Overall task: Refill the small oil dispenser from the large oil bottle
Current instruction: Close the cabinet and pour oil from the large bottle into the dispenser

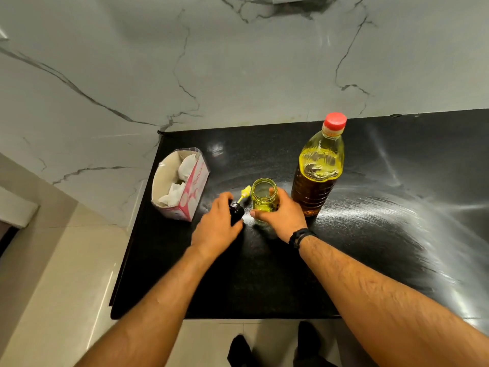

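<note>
The small oil dispenser (263, 199) is standing uncapped on the black counter (370, 247), its glass tinted yellow, right hand (283, 215) gripping it. Left hand (218, 226) is clutching its one black pump top (236, 211), mostly hidden. One large oil bottle (318, 168) is standing just beside, red-capped.

Both bare forearms are stretched forward from the bottom of the view, angled in toward each other. The left hand (215, 225) is seen knuckles up, fingers curled down round a dark pump cap (236, 211), thumb tucked along its right side. The right hand (284, 215) is wrapped round a small glass dispenser (262, 200), thumb tip poking out on the left, one fingertip hooked over the far rim. A dark braided band (300, 236) is worn on the right wrist. The two hands are kept close, not touching.
</note>
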